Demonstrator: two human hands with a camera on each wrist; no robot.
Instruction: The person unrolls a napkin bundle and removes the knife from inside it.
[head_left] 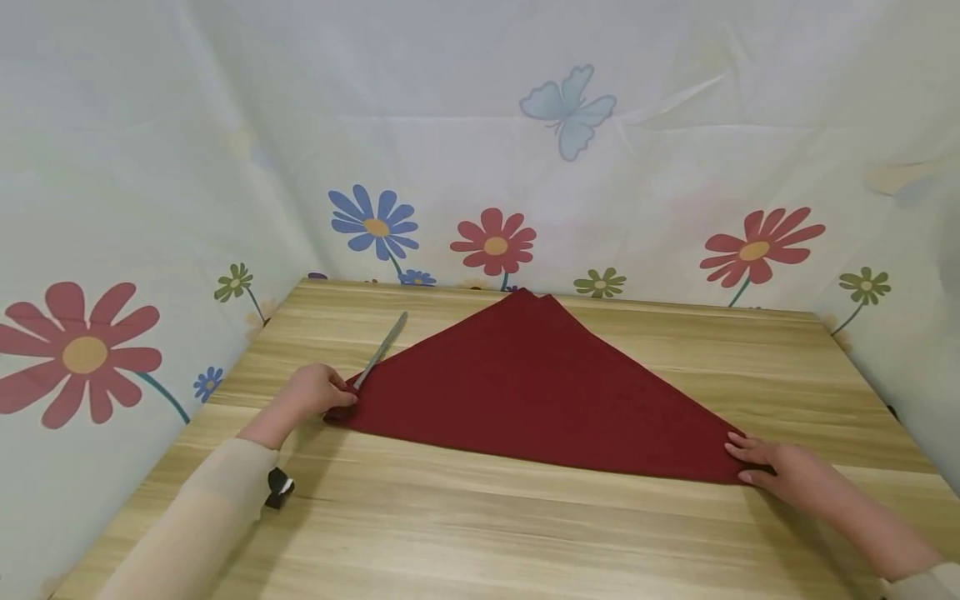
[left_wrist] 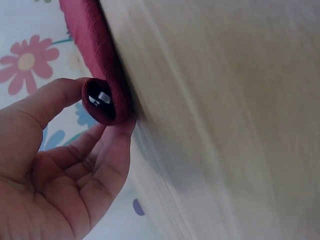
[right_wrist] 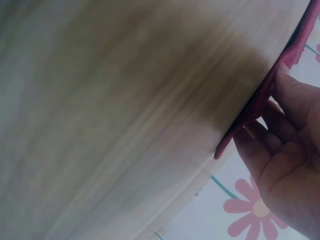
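A dark red cloth, folded into a triangle, lies on the wooden table with its long edge toward me. Across its left corner slants a knife with a grey blade; its lower end is hidden by cloth and fingers. My left hand pinches that corner between thumb and fingers. In the left wrist view the cloth is rolled round a shiny black end, which the left hand holds. Over at the right corner, my right hand rests its spread fingertips and thumb on the cloth. In the right wrist view the cloth edge ripples by the right hand.
The wooden table reaches a back edge close to the cloth's peak. Behind and on both sides hangs a pale sheet printed with flowers and a butterfly. A black strap piece hangs at the left wrist.
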